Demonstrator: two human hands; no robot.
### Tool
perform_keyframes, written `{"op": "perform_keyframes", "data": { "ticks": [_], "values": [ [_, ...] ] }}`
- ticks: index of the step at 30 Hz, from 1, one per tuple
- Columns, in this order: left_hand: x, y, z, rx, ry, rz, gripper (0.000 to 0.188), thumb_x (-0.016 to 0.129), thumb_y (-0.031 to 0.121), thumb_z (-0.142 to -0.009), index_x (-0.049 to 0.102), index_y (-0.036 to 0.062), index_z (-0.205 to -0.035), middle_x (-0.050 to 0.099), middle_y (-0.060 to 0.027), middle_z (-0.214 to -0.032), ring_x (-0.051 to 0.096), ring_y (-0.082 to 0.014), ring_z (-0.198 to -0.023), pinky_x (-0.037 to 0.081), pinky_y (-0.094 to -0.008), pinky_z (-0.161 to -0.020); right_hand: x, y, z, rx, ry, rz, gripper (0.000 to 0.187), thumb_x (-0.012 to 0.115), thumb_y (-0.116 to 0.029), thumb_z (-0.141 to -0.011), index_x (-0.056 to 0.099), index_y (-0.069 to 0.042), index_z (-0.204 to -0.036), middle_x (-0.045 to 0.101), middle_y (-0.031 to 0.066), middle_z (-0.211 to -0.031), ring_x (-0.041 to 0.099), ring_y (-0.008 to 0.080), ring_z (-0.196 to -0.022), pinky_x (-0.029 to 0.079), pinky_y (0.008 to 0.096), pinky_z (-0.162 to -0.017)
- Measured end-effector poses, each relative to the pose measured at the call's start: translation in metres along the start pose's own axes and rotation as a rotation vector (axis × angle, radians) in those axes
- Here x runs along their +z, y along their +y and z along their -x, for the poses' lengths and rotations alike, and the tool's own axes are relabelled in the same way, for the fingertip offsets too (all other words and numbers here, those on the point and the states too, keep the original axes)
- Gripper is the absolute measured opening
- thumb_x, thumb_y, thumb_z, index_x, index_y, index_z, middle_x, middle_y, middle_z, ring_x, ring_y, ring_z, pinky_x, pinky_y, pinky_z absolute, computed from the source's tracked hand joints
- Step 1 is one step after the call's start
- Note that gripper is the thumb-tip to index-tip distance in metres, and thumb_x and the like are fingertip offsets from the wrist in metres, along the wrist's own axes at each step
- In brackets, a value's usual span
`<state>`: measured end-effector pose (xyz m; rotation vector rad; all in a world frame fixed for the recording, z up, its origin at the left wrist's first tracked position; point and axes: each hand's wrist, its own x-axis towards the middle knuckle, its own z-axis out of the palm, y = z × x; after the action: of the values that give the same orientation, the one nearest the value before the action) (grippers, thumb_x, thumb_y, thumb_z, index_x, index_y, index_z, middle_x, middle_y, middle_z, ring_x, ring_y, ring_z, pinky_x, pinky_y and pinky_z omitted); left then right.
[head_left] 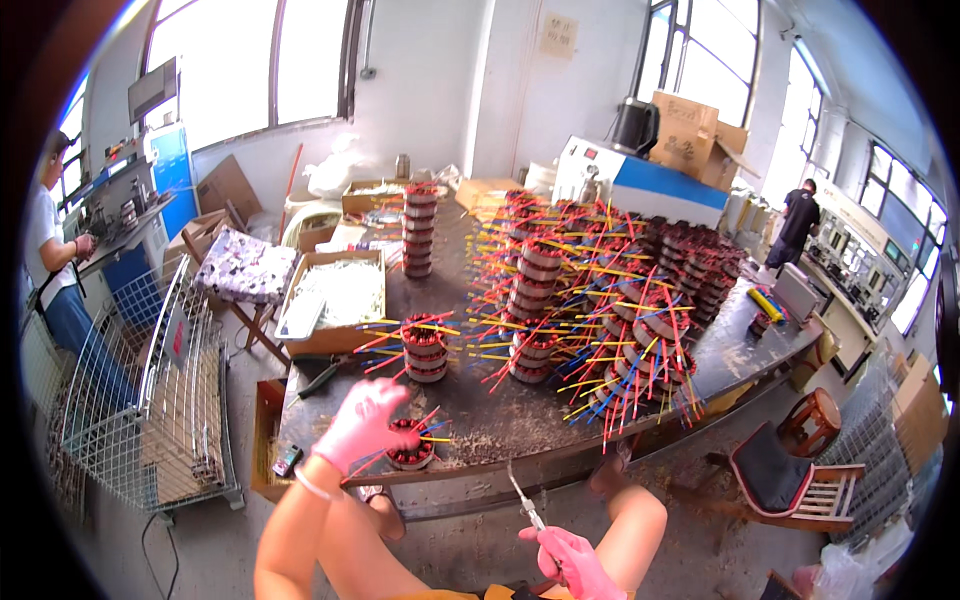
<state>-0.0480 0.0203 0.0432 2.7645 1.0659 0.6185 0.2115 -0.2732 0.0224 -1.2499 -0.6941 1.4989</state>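
My left hand (368,425), in a pink glove, hovers at the table's near edge with its fingers curved and apart. Just under its fingertips lies a single motor stator (410,457), a ring with red windings and red, yellow and blue wire leads. My right hand (575,565), also gloved in pink, is closed round a slim metal hand tool (533,513) with a thin, pale tip. That tip points up toward the table edge; the tool's exact kind I cannot make out. Behind the single stator stands a short stack of stators (425,350) with leads sticking out.
Many stacked stators (640,330) fill the table's right half. Pliers (318,378) lie near the left edge, before a cardboard box (335,300) of white pieces. A wire cart (150,400) stands left, a chair (785,475) right. Two other people work farther off.
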Motion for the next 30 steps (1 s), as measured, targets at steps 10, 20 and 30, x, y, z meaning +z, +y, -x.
{"op": "perform_keyframes", "data": {
  "ticks": [10, 20, 30],
  "values": [
    [0.009, -0.061, -0.128, -0.187, -0.029, 0.013, 0.104, 0.087, 0.048, -0.062, 0.044, 0.0015, -0.145, 0.041, -0.0206, -0.152, 0.032, -0.0412, -0.142, 0.028, -0.0471, -0.119, 0.006, -0.012, -0.015, -0.001, 0.147, -0.083, 0.03, 0.053, -0.027, -0.104, 0.065, -0.004, -0.119, 0.045, -0.0075, -0.06, 0.037, 0.0015, -0.052, 0.023, 0.0189, -0.047],
    [0.033, -0.068, -0.153, -0.165, -0.039, 0.174, 0.103, 0.086, 0.046, -0.059, 0.046, 0.0022, -0.143, 0.054, -0.0193, -0.138, 0.049, -0.0335, -0.13, 0.039, -0.0394, -0.112, -0.013, -0.009, -0.028, 0.054, 0.167, -0.147, 0.029, 0.053, -0.025, -0.104, 0.065, -0.003, -0.119, 0.046, -0.0069, -0.059, 0.038, 0.0016, -0.05, 0.024, 0.0179, -0.046],
    [0.033, -0.063, -0.153, -0.197, -0.061, 0.124, 0.106, 0.085, 0.05, -0.061, 0.043, 0.002, -0.145, 0.051, -0.0218, -0.139, 0.047, -0.0357, -0.132, 0.038, -0.041, -0.112, -0.013, -0.008, -0.026, 0.013, 0.135, -0.141, 0.03, 0.053, -0.024, -0.104, 0.064, -0.002, -0.12, 0.046, -0.0068, -0.059, 0.038, 0.0017, -0.051, 0.025, 0.0182, -0.047]
  ]
}}
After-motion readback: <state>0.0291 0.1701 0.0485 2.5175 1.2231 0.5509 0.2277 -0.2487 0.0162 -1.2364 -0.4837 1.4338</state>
